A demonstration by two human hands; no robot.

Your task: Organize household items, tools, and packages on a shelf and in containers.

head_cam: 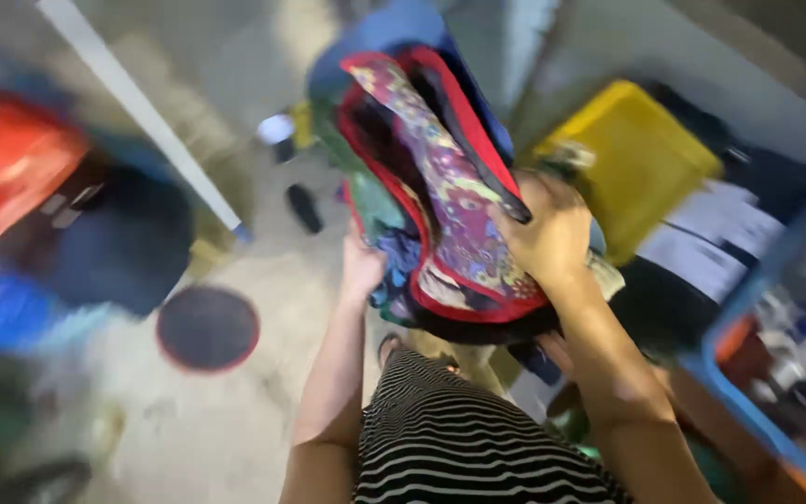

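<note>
Cloth fills the middle of the view: a thick bundle (pixel 431 187) of patterned fabric with red edging and some blue and green layers is lifted in front of the person, above a striped garment (pixel 459 448) on their body. The right hand (pixel 548 233) sits on the bundle's right side with its fingers curled over the top edge, clamped onto the fabric. The left hand (pixel 361 266) presses against the lower left side from beneath; its fingers are hidden behind the cloth, so I cannot tell how they are set, only that the hand touches and props the load. A yellow bin (pixel 641 154) stands just right of the bundle, and a blue crate (pixel 767 280) with mixed items lies further right. On the pale floor (pixel 235 420) to the left are a dark round disc (pixel 207 329) with a red rim, a dark sandal (pixel 304 207) and a white pole (pixel 142 107) running diagonally. The whole picture is blurred by motion. To carry such a bulky, floppy stack well, it seems wise to keep one palm flat underneath taking the weight while the other pins the top layers, holding the pile close to the body so no loose piece slides out from the lower edge.
</note>
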